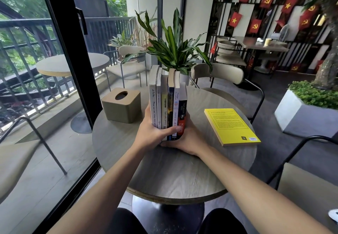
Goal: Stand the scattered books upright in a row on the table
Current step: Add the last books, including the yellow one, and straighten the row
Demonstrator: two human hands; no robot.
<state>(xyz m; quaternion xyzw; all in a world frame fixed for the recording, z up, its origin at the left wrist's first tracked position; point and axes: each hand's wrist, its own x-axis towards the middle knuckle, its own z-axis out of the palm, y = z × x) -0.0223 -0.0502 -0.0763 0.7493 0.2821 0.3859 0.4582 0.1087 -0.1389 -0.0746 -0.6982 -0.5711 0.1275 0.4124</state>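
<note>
Several books (167,104) stand upright in a tight row near the middle of the round wooden table (175,175), spines facing me. My left hand (152,133) clasps the row from its left side, thumb across the lower spines. My right hand (186,142) presses against the row's right side and base, next to the dark red-and-black book at the end. A yellow book (231,126) lies flat on the table to the right, apart from the row and from both hands.
A beige tissue box (121,105) sits on the table left of the row. A potted plant (173,51) stands behind the books. Chairs surround the table, a glass door frame (73,65) runs along the left, and a white planter (300,115) stands at right.
</note>
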